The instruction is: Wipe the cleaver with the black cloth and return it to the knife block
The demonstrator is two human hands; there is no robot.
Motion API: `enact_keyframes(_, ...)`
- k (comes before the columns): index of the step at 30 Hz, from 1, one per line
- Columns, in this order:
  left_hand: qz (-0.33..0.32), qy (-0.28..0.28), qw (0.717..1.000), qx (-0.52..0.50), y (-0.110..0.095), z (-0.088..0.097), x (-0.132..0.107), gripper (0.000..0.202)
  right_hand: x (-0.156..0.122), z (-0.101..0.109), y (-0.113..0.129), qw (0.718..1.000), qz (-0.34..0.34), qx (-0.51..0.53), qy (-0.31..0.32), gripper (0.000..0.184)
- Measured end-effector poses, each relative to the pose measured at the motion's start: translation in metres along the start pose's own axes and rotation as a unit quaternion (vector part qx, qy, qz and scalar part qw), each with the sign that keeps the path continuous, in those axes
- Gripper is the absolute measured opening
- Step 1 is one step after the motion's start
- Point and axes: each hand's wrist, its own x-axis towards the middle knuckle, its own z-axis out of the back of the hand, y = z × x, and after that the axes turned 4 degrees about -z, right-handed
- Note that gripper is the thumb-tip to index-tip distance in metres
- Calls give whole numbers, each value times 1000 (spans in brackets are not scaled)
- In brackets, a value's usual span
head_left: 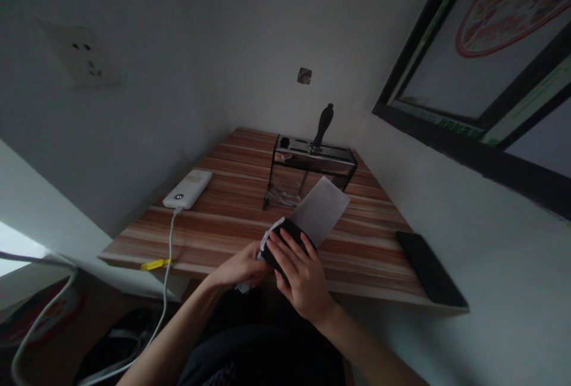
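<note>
Both my hands meet at the near edge of a striped wooden table (pixel 232 207). My left hand (pixel 238 270) grips the lower left of a small black object (pixel 285 237) wrapped partly in white material. My right hand (pixel 303 273) lies over the black object from the right, fingers spread across its top. A white sheet of paper (pixel 321 210) juts up and to the right from behind the black object. Whether the paper is held or just resting on the table is unclear.
A clear box with a black frame and upright black handle (pixel 312 163) stands at the back of the table. A white power bank (pixel 187 190) with a white cable (pixel 168 261) lies left. A black phone (pixel 430 270) lies at the right edge. Walls close in on both sides.
</note>
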Motion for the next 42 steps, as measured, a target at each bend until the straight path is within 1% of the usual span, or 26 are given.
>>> enact_keyframes(4, -8, 12, 1000, 15, 0, 1, 0, 21, 1, 0, -6, 1000, 1, -4, 4, 52)
enact_keyframes(6, -7, 11, 1000, 19, 1, 3, 0, 25, 3, 0, -10, 1000, -5, -9, 2, 52)
enact_keyframes(9, -9, 25, 1000, 6, 2, 4, 1, 30, 8, 3, -18, 999, -23, -21, -6, 51)
enact_keyframes(13, -13, 43, 999, -23, 3, 4, 2, 30, 15, 9, -32, 998, -49, -34, -18, 50)
enact_keyframes(22, 6, 34, 999, -18, 2, 4, 1, 31, 35, 29, -71, 994, -75, -44, -66, 49)
enact_keyframes(26, 9, 30, 999, -17, 3, 4, 1, 32, 43, 36, -89, 992, -86, -54, -72, 47)
enact_keyframes(30, 7, 28, 999, -25, 2, 3, 1, 31, 50, 42, -100, 992, -87, -50, -74, 46)
enact_keyframes(33, 11, 28, 999, -34, 0, 2, 1, 33, 51, 43, -98, 993, -82, -44, -71, 46)
enact_keyframes(35, 13, 27, 999, -39, 0, 2, 1, 33, 50, 40, -93, 994, -82, -38, -68, 46)
enact_keyframes(38, 10, 25, 998, -49, 0, 3, 2, 32, 44, 31, -78, 995, -80, -25, -58, 47)
enact_keyframes(42, 9, 24, 997, -70, 2, 4, 2, 31, 33, 17, -51, 997, -70, -6, -38, 52)
